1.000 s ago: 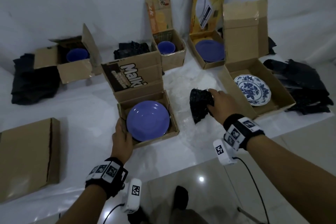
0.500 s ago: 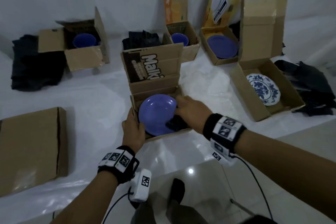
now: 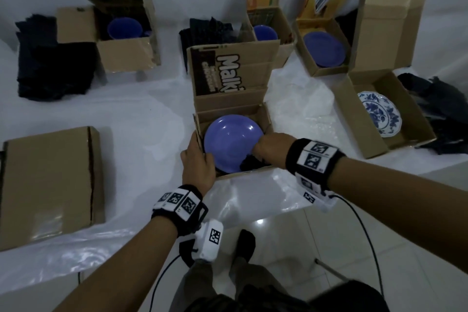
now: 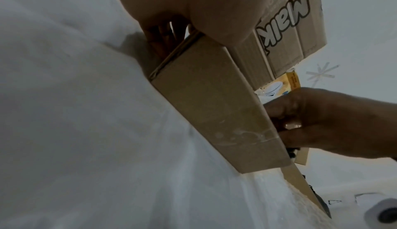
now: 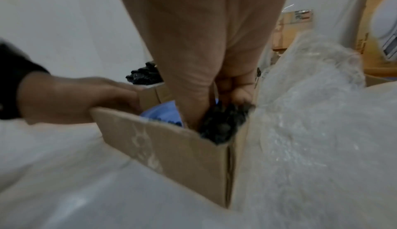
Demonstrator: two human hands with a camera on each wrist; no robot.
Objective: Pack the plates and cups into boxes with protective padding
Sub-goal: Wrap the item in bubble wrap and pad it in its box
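Note:
A purple plate [image 3: 231, 142] lies in the open printed cardboard box [image 3: 266, 114] in the middle of the white sheet. My left hand [image 3: 197, 159] grips the box's near left corner, thumb inside the wall; the left wrist view shows the fingers down the outer side of the box [image 4: 214, 105]. My right hand [image 3: 271, 149] holds a wad of black padding [image 3: 250, 162] and presses it into the near right corner beside the plate. In the right wrist view, curled fingers sit on the black padding [image 5: 221, 125], with the plate [image 5: 163, 112] just left of it.
A shut flat carton [image 3: 50, 185] lies at the left. An open box with a blue-and-white plate [image 3: 379, 114] stands at the right, crumpled bubble wrap [image 3: 304, 114] between. Further back are boxes with purple cups and a plate. Black padding piles [image 3: 55, 63] lie around.
My right hand carried the black padding from the sheet right of the box into the box's near right corner. The left hand kept its hold on the box.

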